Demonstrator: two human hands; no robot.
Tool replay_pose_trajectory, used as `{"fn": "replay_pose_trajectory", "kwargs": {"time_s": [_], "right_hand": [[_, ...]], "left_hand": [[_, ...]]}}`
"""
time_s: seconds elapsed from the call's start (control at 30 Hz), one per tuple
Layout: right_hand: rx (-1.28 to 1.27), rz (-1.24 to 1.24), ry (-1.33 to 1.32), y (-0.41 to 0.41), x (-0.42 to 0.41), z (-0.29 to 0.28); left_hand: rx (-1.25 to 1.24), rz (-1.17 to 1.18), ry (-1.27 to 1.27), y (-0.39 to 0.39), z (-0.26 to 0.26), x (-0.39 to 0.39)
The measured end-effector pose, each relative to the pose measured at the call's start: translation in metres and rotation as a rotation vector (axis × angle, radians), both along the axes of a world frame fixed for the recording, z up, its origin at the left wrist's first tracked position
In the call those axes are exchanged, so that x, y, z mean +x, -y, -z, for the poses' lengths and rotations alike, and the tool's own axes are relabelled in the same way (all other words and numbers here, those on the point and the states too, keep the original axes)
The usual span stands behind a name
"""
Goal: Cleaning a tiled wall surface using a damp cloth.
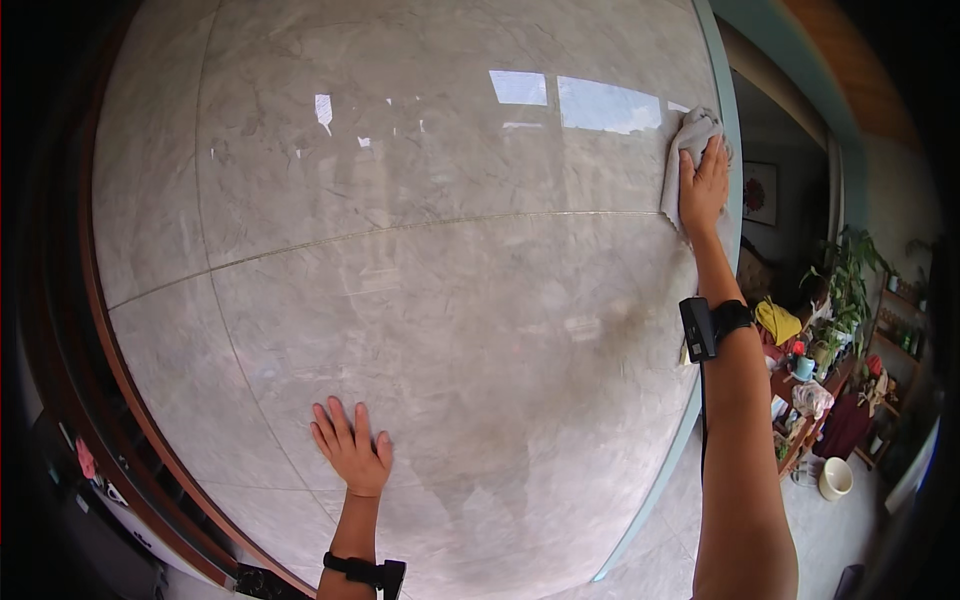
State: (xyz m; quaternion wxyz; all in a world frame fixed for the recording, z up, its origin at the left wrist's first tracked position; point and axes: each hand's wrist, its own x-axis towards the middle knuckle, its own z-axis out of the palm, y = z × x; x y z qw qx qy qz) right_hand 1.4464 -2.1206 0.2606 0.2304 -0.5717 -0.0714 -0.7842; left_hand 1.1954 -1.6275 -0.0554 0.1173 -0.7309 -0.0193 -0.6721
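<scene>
A glossy grey tiled wall with thin joint lines fills most of the view. At its upper right edge, my right hand presses a crumpled grey cloth against the tile, close to the pale blue edge trim. Lower down and to the left, my left hand lies flat on the tile with its fingers spread and nothing in it. Each forearm carries a black strapped device, the right one near the wall's edge.
Beyond the right edge are a doorway, a wooden table with a yellow cloth, a leafy plant, shelves and a cream bucket on the floor. A brown frame borders the wall's left side.
</scene>
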Motion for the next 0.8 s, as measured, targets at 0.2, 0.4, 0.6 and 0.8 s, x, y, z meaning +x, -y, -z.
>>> {"fn": "replay_pose_trajectory", "kwargs": {"time_s": [0.2,0.4,0.6,0.8], "right_hand": [[0.103,-0.025,-0.051,-0.038,-0.013,0.046],[0.001,0.070,-0.094,-0.063,-0.059,0.088],[-0.447,-0.201,-0.205,-0.126,-0.146,0.122],[-1.221,-0.529,-0.471,-0.157,-0.218,0.105]], "left_hand": [[-0.013,-0.005,-0.001,-0.003,0.001,-0.003],[-0.052,0.049,-0.028,0.010,0.001,0.008],[-0.091,0.034,-0.002,-0.001,0.001,0.002],[-0.068,0.039,-0.020,-0.003,0.003,-0.001]]}}
